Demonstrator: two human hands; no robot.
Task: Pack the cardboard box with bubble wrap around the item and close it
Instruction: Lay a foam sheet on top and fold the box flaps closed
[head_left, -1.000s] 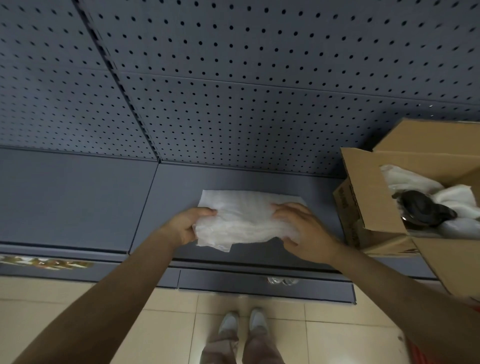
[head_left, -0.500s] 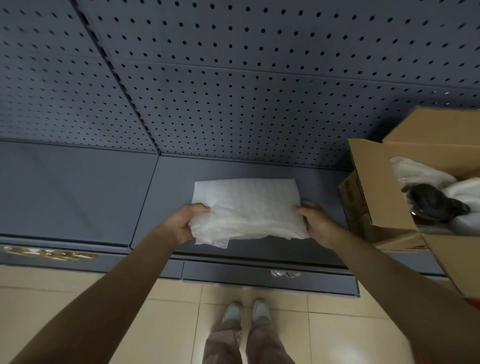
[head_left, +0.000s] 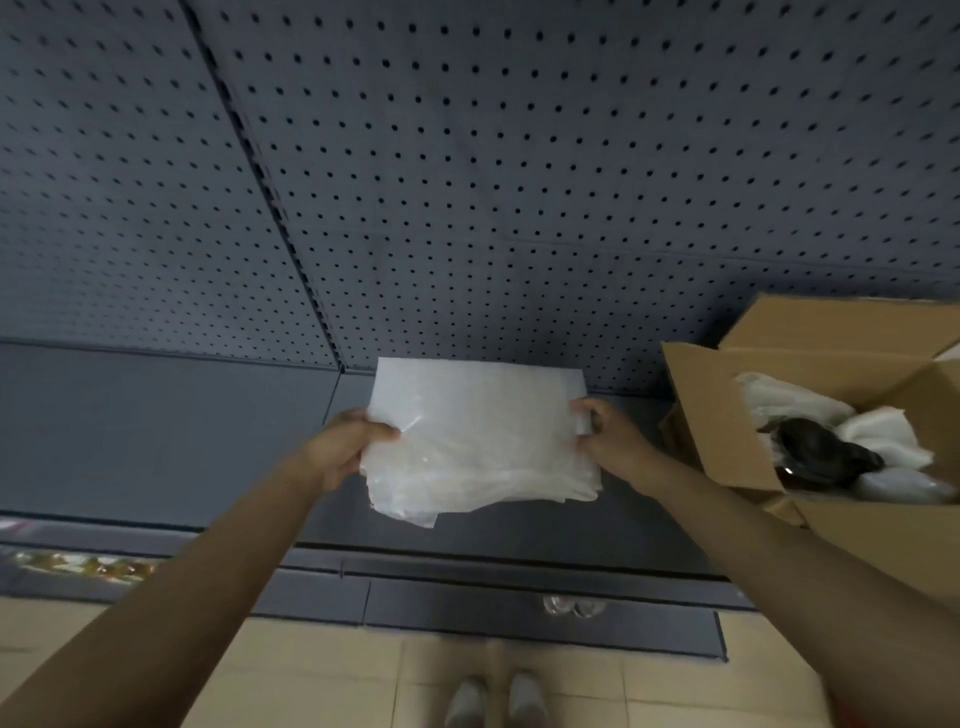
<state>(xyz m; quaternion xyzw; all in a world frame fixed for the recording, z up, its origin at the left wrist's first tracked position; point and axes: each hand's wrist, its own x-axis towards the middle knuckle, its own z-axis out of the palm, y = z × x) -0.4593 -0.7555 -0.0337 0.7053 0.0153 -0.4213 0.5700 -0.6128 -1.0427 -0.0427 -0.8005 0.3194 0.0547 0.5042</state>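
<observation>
Both hands hold one white sheet of bubble wrap (head_left: 480, 441) up in front of the person, above the grey shelf (head_left: 156, 431). Left hand (head_left: 340, 449) grips the sheet's left edge, thumb laid over the front face and fingers curled behind it. Right hand (head_left: 605, 436) pinches the right edge, fingers bent round it. The sheet looks folded into several layers, with its lower edge loose and uneven.

Largest in view is the dark perforated back panel (head_left: 519, 182), which fills the upper part and meets the shelf along a seam. Below the shelf's front lip lies a tan tiled floor (head_left: 322, 686).

At the right, well apart from the held sheet, stands the open cardboard box (head_left: 727, 431) on the shelf, its flaps raised. Inside it a dark item (head_left: 821, 452) lies nested among white wrapping (head_left: 878, 436) that touches it on several sides.

Near the bottom edge the toes of two pale shoes (head_left: 493, 701) show, blurred. A small clear object (head_left: 569, 605) sits on the shelf's front rail; what it is cannot be told.
</observation>
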